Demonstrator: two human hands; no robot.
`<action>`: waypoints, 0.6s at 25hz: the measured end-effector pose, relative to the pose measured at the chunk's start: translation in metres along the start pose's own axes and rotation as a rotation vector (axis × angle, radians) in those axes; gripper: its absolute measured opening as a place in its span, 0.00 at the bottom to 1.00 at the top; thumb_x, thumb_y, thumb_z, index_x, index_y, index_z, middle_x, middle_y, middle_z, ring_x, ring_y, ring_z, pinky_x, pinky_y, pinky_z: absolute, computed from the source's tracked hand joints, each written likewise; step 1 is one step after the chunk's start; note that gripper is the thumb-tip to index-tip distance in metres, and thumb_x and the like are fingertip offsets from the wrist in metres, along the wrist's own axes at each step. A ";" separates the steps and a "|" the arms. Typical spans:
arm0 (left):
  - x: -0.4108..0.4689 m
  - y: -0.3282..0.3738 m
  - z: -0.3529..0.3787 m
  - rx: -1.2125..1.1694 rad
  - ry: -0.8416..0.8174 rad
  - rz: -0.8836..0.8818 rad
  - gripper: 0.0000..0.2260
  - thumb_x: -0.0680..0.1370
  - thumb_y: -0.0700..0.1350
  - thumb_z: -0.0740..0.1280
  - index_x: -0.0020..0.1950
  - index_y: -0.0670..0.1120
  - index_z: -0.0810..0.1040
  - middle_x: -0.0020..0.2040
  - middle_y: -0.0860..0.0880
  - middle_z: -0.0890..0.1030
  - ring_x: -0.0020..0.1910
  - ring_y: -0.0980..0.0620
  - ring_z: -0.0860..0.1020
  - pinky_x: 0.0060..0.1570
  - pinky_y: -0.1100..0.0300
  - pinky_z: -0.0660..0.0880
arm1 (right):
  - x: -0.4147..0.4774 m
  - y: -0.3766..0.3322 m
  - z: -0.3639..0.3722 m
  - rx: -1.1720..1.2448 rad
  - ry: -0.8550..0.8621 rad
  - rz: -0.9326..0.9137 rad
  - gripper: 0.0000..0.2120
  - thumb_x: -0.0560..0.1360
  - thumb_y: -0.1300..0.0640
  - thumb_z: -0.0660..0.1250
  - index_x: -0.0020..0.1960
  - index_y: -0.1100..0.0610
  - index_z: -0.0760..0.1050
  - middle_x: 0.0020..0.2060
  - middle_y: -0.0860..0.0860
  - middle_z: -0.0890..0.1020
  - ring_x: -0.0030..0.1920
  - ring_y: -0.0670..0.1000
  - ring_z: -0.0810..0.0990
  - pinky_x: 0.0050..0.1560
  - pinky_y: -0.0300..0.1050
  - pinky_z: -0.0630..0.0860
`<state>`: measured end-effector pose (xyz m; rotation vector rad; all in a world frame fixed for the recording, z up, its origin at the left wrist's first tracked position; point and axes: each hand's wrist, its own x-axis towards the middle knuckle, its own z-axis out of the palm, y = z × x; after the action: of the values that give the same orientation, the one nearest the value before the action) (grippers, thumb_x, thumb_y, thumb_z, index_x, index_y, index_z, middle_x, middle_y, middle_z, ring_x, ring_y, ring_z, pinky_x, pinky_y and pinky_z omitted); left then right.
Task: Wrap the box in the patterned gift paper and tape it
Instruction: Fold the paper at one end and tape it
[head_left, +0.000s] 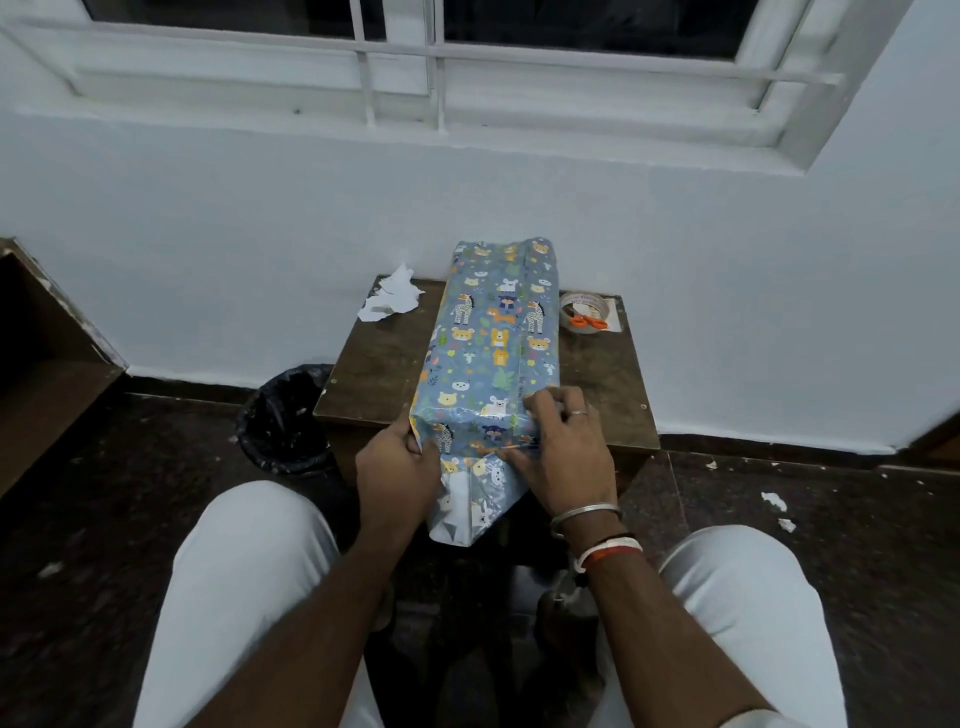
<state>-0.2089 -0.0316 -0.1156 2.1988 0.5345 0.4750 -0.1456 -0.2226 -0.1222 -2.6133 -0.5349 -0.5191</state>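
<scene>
The box (493, 332), sheathed in gift paper (470, 501), is laid on the surface (379, 364), long axis running away toward the wall — near end overhanging. That end's paper is clamped by the left grip (397, 460) and pinched by the right grip (558, 447); the tape (577, 310) lies nearer the right.

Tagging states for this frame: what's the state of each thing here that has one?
box, lying on the table, wrapped along its length
gift paper flap, near end, hanging open, unfolded
left hand, grips the flap's left corner
right hand, pinches the flap's right fold
tape roll, lying flat on table
scissors, lying on the tape roll
bin, open, bag-lined
</scene>
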 end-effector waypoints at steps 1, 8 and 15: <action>0.000 0.001 0.000 -0.017 -0.011 -0.005 0.06 0.77 0.44 0.72 0.45 0.42 0.80 0.31 0.44 0.78 0.34 0.47 0.78 0.40 0.53 0.75 | 0.000 0.000 0.000 0.007 0.000 0.000 0.30 0.64 0.49 0.82 0.61 0.52 0.73 0.61 0.55 0.72 0.53 0.61 0.75 0.51 0.55 0.79; 0.001 -0.004 -0.004 -0.062 -0.055 0.026 0.16 0.81 0.38 0.63 0.69 0.45 0.80 0.44 0.45 0.86 0.46 0.46 0.83 0.45 0.62 0.72 | 0.002 0.000 -0.002 0.028 0.002 -0.008 0.30 0.63 0.50 0.83 0.59 0.52 0.73 0.60 0.54 0.72 0.53 0.60 0.74 0.52 0.56 0.78; 0.002 -0.013 0.002 -0.148 0.065 0.038 0.08 0.78 0.46 0.73 0.56 0.48 0.87 0.40 0.50 0.85 0.41 0.51 0.84 0.45 0.58 0.79 | 0.005 0.006 -0.008 0.079 -0.023 0.011 0.30 0.63 0.52 0.83 0.59 0.52 0.73 0.60 0.53 0.71 0.53 0.59 0.74 0.51 0.55 0.79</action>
<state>-0.2090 -0.0235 -0.1267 2.0612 0.4769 0.5894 -0.1412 -0.2298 -0.1157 -2.5483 -0.5367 -0.4560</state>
